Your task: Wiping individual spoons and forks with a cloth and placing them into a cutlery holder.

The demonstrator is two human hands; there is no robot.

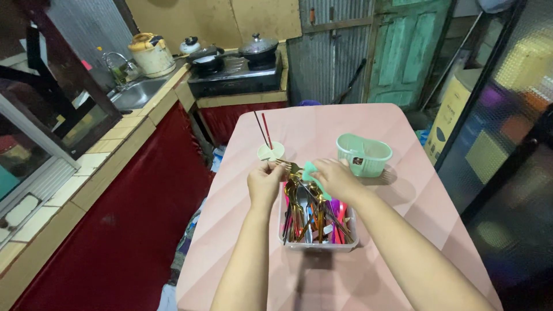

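The left hand (265, 183) is closed around the handle end of a gold fork (286, 166), its tines pointing right toward the other hand. The right hand (336, 178) is closed on a mint-green cloth (314, 175), pressed against the fork's tines. Both hands hover just above the far end of a clear tub (318, 245), which stands on the pink counter (374, 265) and is packed with cutlery (311, 216): gold spoons and forks, some silver pieces, pink handles on the right. Just beyond the left hand lies a small pale holder (268, 151) with two chopsticks (262, 129), one dark and one red, angled away. Right of it, near the right hand, stands a mint-green basket (364, 154). Farther off, a stove (236, 78) with a lidded pot (258, 47) stands beside a sink (135, 92).
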